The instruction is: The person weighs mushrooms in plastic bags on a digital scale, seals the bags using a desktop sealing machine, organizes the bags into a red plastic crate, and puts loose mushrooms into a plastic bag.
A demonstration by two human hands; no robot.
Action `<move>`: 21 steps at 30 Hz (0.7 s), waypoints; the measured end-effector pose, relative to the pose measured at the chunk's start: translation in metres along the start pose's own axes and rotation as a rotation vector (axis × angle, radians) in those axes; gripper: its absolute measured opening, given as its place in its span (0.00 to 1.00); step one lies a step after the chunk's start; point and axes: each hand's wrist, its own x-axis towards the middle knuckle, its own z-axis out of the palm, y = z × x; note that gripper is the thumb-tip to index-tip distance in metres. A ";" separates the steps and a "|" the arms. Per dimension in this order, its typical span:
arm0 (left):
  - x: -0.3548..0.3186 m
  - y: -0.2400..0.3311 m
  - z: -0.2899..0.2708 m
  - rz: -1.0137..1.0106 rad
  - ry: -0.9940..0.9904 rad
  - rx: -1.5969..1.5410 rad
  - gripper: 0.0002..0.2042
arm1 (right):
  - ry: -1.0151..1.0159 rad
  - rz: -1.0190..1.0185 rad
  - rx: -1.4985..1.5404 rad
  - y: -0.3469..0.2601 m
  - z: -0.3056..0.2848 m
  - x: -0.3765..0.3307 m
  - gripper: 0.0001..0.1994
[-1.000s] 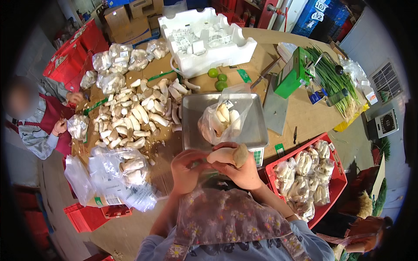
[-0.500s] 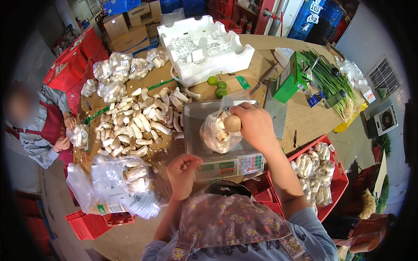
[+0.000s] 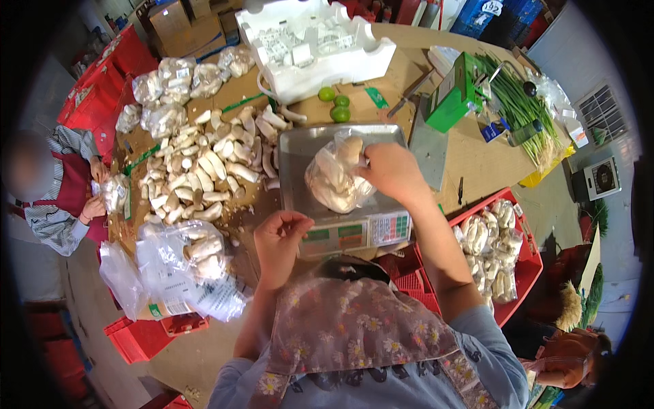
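Note:
A clear plastic bag of king oyster mushrooms (image 3: 334, 178) rests on the metal pan of a digital scale (image 3: 293, 153). My right hand (image 3: 397, 174) is closed at the right side of the bag's mouth, its fingertips against the plastic. One pale mushroom (image 3: 351, 147) stands up at the bag's top beside those fingers. Left of the scale's display, my left hand (image 3: 278, 247) hovers with curled fingers, thumb and forefinger close together. Whether anything small is between them is hidden. A heap of loose mushrooms (image 3: 204, 163) lies left of the scale.
Filled bags (image 3: 174, 82) sit behind the heap, with plastic bags (image 3: 184, 273) at front left. A white foam box (image 3: 368, 61), limes (image 3: 340, 113), a green box (image 3: 453, 95) and green stalks (image 3: 511, 102) lie beyond. A red crate (image 3: 528, 252) stands right; a co-worker (image 3: 68, 177) handles a bag left.
The round-capped mushroom in my right hand has gone out of sight at the bag, and a pale one now shows upright there. My left hand has shifted slightly. The whole view has tilted downward.

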 end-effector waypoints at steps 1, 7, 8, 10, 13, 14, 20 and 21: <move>-0.001 -0.002 -0.003 0.002 0.030 0.022 0.02 | -0.009 -0.044 -0.017 -0.003 -0.002 -0.003 0.16; 0.008 -0.014 -0.016 0.002 0.192 0.078 0.03 | 0.591 -0.013 0.363 -0.007 -0.039 -0.035 0.09; 0.008 -0.007 -0.019 0.007 0.197 0.170 0.03 | 0.610 -0.010 0.431 -0.002 -0.042 -0.041 0.08; 0.018 -0.007 -0.037 0.239 0.189 0.661 0.05 | 0.644 0.028 0.556 0.010 -0.041 -0.050 0.07; 0.020 -0.008 -0.055 0.241 0.233 0.733 0.06 | 0.657 0.128 0.661 0.034 -0.029 -0.063 0.08; 0.021 -0.010 -0.059 0.296 0.267 0.759 0.05 | 0.658 0.159 0.684 0.041 -0.027 -0.066 0.08; 0.028 -0.015 -0.065 0.222 0.301 0.568 0.05 | 0.627 0.267 0.677 0.061 -0.021 -0.085 0.09; 0.030 -0.013 -0.063 0.225 0.300 0.559 0.05 | 0.638 0.260 0.681 0.063 -0.020 -0.086 0.09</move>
